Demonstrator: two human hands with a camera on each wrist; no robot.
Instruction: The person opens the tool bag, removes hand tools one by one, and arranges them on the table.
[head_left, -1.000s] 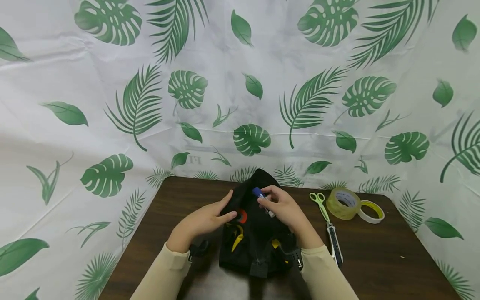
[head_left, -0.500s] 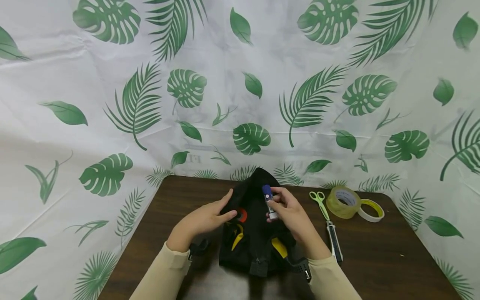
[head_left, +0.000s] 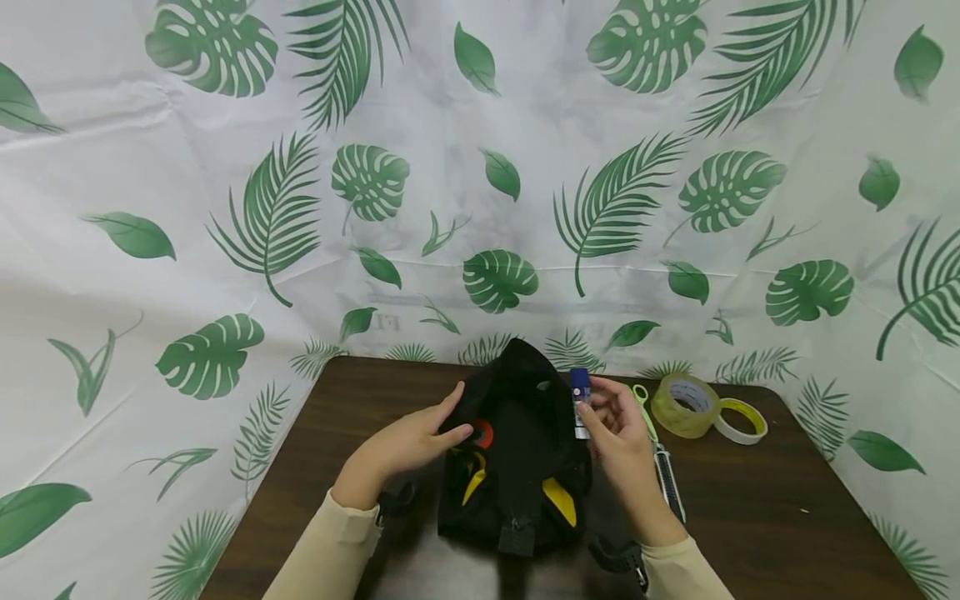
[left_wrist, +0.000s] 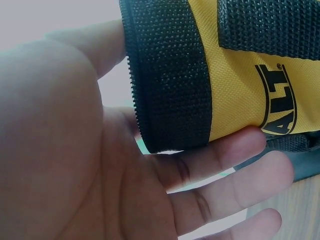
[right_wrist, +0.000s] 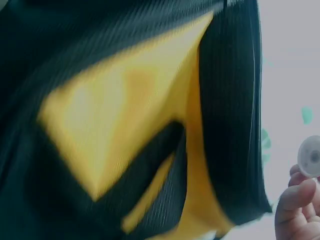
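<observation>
A black and yellow tool bag (head_left: 517, 500) stands on the dark wooden table, its top gaping. My left hand (head_left: 408, 442) grips the bag's left rim between thumb and fingers. In the left wrist view, some fingers (left_wrist: 235, 195) of that hand stretch along the yellow side of the bag (left_wrist: 235, 100), which has black lettering. My right hand (head_left: 618, 425) pinches a glue stick (head_left: 581, 400) with a blue cap upward, just right of the bag's opening. The right wrist view shows the glue stick's round white base (right_wrist: 312, 156) above the fingertips.
Right of the bag lie green-handled scissors (head_left: 642, 400) and a box cutter (head_left: 666, 479), partly behind my right hand. Beyond them are a roll of clear tape (head_left: 682, 407) and a thinner white and yellow roll (head_left: 742, 422). A leaf-print curtain (head_left: 450, 208) hangs behind the table (head_left: 787, 500).
My right hand has moved right with the glue stick, from over the bag's opening to beside its right edge. The glue stick has turned more upright. The left hand has stayed in place.
</observation>
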